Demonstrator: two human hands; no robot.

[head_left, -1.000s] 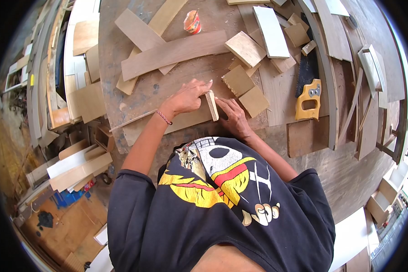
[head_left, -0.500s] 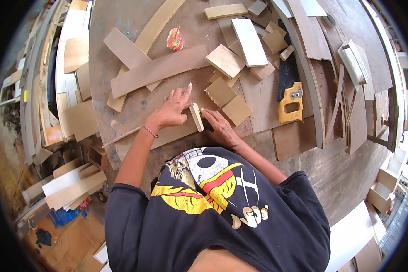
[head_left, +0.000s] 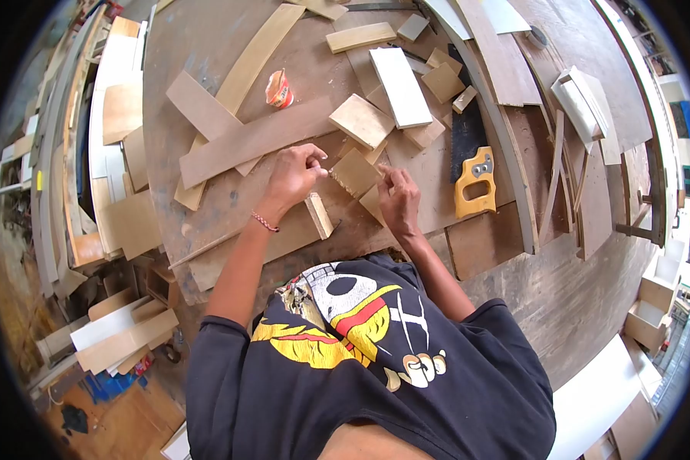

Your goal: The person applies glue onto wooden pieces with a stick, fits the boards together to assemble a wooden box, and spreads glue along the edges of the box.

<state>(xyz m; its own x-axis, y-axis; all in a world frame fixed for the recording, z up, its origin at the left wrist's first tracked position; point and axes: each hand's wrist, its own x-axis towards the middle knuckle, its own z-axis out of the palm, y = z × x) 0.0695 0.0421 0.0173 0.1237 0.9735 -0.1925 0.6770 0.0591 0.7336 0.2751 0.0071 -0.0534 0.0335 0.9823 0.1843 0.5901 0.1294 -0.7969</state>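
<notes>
My left hand [head_left: 293, 178] hovers over the bench with its fingers curled, the fingertips beside the left corner of a square wood block [head_left: 356, 172]. At the block's right corner is my right hand [head_left: 399, 198], closed, fingertips pointing at it. I cannot make out what either hand holds, or whether they grip the block. A second square wood block [head_left: 372, 204] is partly covered by the first and by my right hand. Below my left hand a short narrow wood strip [head_left: 319, 215] lies apart from both hands.
A yellow-handled saw [head_left: 475, 192] lies to the right. Beyond the hands are a white board [head_left: 401, 87], a wood block [head_left: 361, 120], an orange-and-white cup [head_left: 280, 89] and a long plank [head_left: 257, 139]. A raised beam [head_left: 517, 169] borders the bench's right side.
Both hands have left the narrow wood strip and moved to either side of the square wood block. My fingers have curled. The camera view has shifted slightly.
</notes>
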